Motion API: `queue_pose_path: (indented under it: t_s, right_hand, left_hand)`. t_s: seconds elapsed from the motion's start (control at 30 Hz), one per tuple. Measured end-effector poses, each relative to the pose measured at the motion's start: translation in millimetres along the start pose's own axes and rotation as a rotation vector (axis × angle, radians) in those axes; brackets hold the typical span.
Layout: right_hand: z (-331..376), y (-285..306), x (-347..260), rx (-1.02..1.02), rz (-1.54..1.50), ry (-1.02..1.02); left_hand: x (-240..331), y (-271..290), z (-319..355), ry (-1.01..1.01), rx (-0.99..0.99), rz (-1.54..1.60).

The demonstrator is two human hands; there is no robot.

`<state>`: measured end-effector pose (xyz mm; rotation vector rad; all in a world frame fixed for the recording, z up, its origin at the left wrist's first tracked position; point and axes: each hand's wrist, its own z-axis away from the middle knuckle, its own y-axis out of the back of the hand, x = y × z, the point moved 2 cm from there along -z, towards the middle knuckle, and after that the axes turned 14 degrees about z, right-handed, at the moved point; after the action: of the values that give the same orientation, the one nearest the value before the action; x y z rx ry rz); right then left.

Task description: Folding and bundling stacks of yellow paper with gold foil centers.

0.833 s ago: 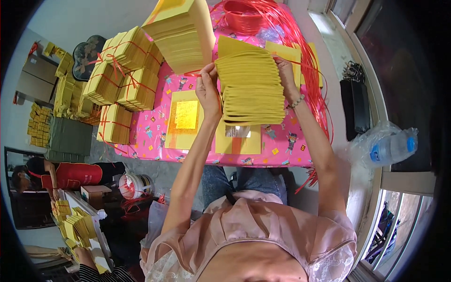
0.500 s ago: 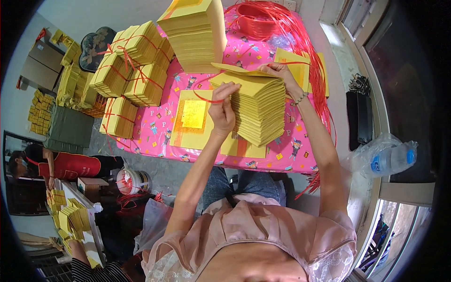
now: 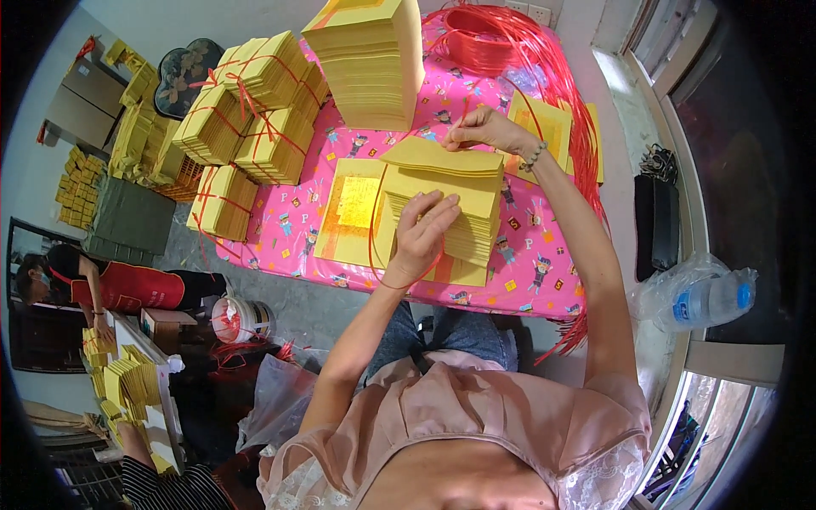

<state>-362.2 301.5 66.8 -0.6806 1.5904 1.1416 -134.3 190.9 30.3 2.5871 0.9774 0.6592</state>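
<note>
A thick bundle of yellow paper sheets [image 3: 459, 229] stands on loose sheets near the table's front edge, its top flap tilted up. My left hand [image 3: 422, 231] rests on the bundle's left face, fingers stretched out and close together. A thin red strip [image 3: 371, 255] loops around the left of that hand and passes by its wrist. Just above the flap, my right hand [image 3: 489, 129] pinches a red strip between thumb and fingers. Beside the left hand lies a flat yellow sheet with a shiny gold square [image 3: 359, 202].
Tied yellow paper bundles [image 3: 272, 153] are piled at left, and a tall untied stack [image 3: 370, 76] stands behind. A red basin [image 3: 480, 42] and trailing red strips lie at far right on the pink tablecloth [image 3: 289, 204]. A co-worker [image 3: 136, 285] is at lower left.
My right hand has moved up and left, off the flap, with the strip. My left hand has opened and come right onto the bundle's face. The bundle appears turned.
</note>
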Motion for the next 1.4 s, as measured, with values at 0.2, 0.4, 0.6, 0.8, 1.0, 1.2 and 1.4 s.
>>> queue_pose_path:
  t_s: [0.2, 0.4, 0.6, 0.8, 1.0, 1.2, 1.4]
  right_hand:
    - [12.2, -16.4, -5.7, -0.004, 0.0, -0.079]
    - [31.5, -43.7, -24.6, 0.151, 0.138, -0.04]
    - [51.1, -60.9, -23.4, 0.336, 0.482, 0.069]
    - [58.6, -70.4, -12.9, 0.426, 0.353, 0.128]
    - [65.3, -74.0, -44.4, 0.619, 0.539, 0.171]
    - [87.9, -106.5, -75.5, 0.764, 0.733, 0.266]
    - [98.0, -122.4, -76.1, 0.765, 0.899, 0.387]
  left_hand:
    - [35.7, -6.3, 15.9, 0.104, -0.093, 0.017]
    - [48.4, 6.6, 12.1, 0.151, -0.147, 0.069]
    - [63.9, 25.1, -11.5, 0.167, 0.057, -0.052]
    - [43.6, 22.6, -27.2, 0.202, -0.134, -0.052]
    - [29.3, 14.5, -35.5, 0.278, -0.061, -0.052]
    - [21.3, 17.0, -44.0, 0.73, 0.028, 0.293]
    - [4.8, 9.9, -41.6, 0.75, -0.031, 0.286]
